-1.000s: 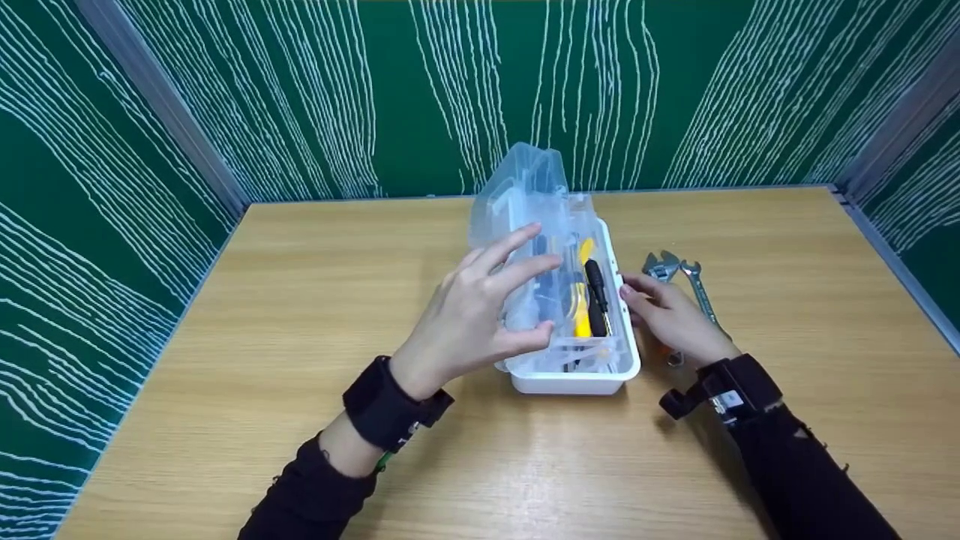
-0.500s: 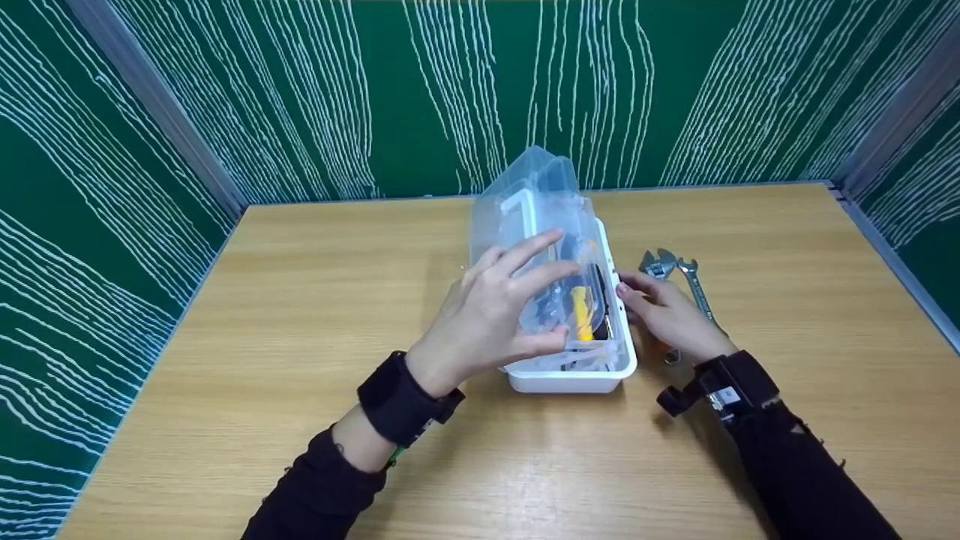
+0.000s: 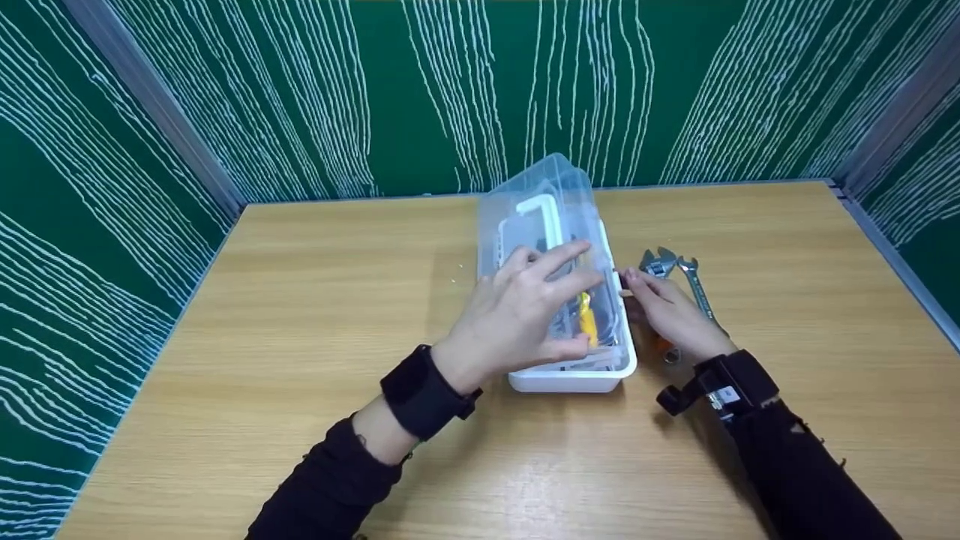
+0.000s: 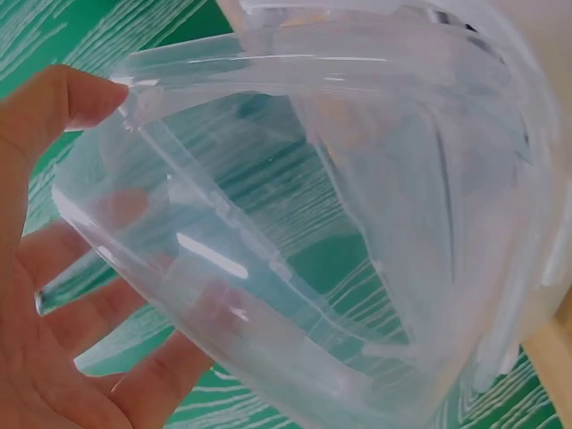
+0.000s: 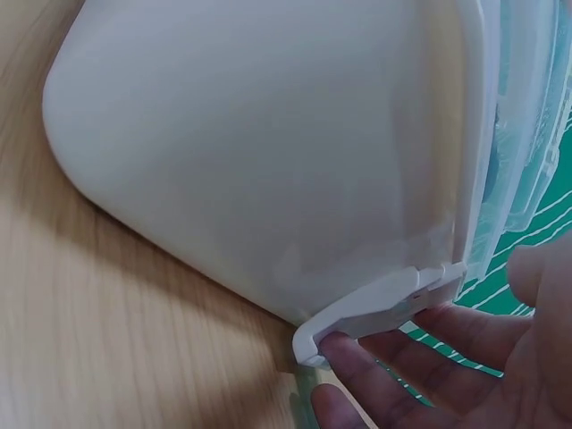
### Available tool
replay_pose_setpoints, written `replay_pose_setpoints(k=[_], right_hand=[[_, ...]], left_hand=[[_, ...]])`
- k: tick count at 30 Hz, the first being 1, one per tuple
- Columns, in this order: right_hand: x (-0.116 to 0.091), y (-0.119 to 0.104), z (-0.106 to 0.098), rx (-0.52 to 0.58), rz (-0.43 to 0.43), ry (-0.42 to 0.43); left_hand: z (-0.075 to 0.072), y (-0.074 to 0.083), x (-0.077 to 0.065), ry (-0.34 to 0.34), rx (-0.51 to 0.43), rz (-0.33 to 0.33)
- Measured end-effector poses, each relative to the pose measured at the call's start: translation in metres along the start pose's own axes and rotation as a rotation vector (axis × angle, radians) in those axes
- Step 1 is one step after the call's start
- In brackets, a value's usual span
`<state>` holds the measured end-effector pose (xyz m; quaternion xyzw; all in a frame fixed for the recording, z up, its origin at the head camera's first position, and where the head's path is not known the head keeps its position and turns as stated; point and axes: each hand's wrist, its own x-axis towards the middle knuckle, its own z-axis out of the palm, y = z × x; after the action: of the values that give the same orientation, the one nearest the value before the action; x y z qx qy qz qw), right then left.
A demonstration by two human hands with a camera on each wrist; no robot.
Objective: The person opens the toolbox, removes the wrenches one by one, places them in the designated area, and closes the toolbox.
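Note:
A white toolbox (image 3: 566, 384) stands on the table beneath its hinged clear lid (image 3: 574, 176), which is tilted low over it. My left hand (image 3: 517, 311) grips the lid's free edge; in the left wrist view the thumb lies on one side and the fingers (image 4: 170, 375) spread along the other. Through the plastic shows a yellow-handled tool (image 3: 587, 319); other contents are blurred. At the box's right side is my right hand (image 3: 679, 319). Its fingertips touch a white latch (image 5: 380, 308) on the box wall, with the thumb apart from it in the right wrist view.
Right of the box, behind my right hand, lie an adjustable wrench (image 3: 660, 262) and a combination wrench (image 3: 697, 285). An orange-handled tool (image 3: 664, 346) is partly hidden under that hand. Green panels (image 3: 420, 97) with white lines border the wooden table (image 3: 337, 300).
My left hand has moved right, swinging the lid down over the box and its tools. The right hand stays beside the box; its fingers have shifted slightly at the latch.

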<state>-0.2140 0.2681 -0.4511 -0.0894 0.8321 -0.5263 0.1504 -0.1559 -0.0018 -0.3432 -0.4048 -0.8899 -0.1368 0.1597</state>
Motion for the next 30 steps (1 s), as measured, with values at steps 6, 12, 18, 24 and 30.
replay_pose_setpoints(k=[6,12,18,24,30], right_hand=[[0.000,0.001,0.000,-0.019,0.010,0.002],[-0.002,0.001,-0.002,-0.050,0.024,0.013],[-0.003,0.002,-0.003,-0.048,0.054,-0.011],[-0.001,0.003,-0.002,-0.040,0.020,-0.009],[-0.002,0.004,-0.002,-0.065,-0.001,0.007]], left_hand=[[0.003,0.009,0.009,-0.084,0.064,0.006],[0.007,0.015,0.017,-0.126,0.118,0.023],[0.012,0.019,0.020,-0.144,0.156,0.024],[0.018,0.023,0.021,-0.136,0.183,0.037],[0.025,0.025,0.021,-0.114,0.219,0.051]])
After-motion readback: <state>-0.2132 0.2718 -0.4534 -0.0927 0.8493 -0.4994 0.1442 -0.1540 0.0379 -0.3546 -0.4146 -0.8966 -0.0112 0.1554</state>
